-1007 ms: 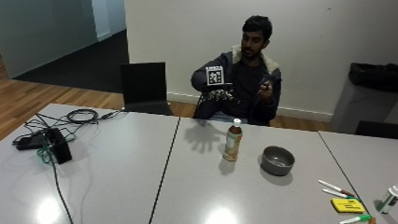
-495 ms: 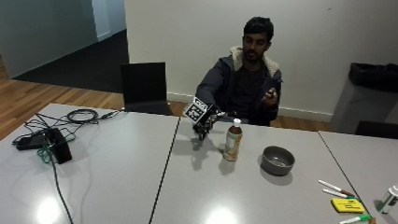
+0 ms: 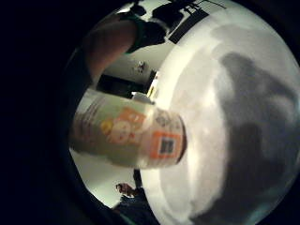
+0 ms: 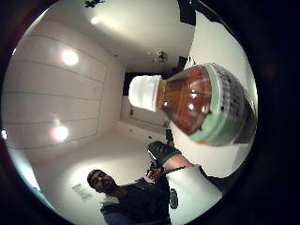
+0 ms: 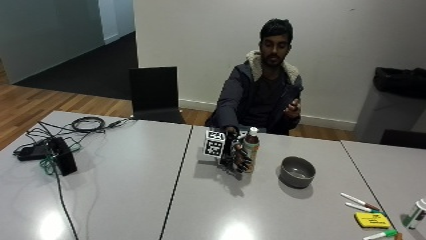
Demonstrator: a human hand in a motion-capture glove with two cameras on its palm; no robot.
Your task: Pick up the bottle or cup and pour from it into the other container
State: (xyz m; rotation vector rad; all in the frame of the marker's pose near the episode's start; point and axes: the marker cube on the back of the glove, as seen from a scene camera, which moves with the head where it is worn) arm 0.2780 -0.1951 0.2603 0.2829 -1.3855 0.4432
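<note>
The task is at its opening step. In the outside view the bottle (image 5: 251, 149) stands upright on the grey table (image 5: 133, 190), cap (image 5: 253, 131) on, with the gloved right hand (image 5: 234, 156) right against its side. The fingers (image 5: 242, 161) look curled toward the bottle's lower body, but from here I cannot tell whether they have closed round it or only touch it — no lift shows, and the base seems to sit on the table.

The palm views agree that the bottle is very close. On the little-finger side the labelled lower body (image 3: 131, 138) fills the middle of the picture, with the table surface (image 3: 243, 117) behind it. On the thumb side the shoulder with its brown liquid (image 4: 187, 101) and the white cap (image 4: 143, 93) loom large. Close, then, but neither view shows a finger wrapped over the bottle.

The bowl (image 5: 297, 171) stands on the table near the bottle, on the far side from the hand, apart from it and, as far as one can see, with nothing in it.

So nothing of the pour is done. Left to do, by my reading: secure the grasp, lift, deal with the cap — it appears shut, and the bare hand (image 5: 291, 106) is held up at the person's chest, away from the table — then carry the bottle over the bowl and tip it.
</note>
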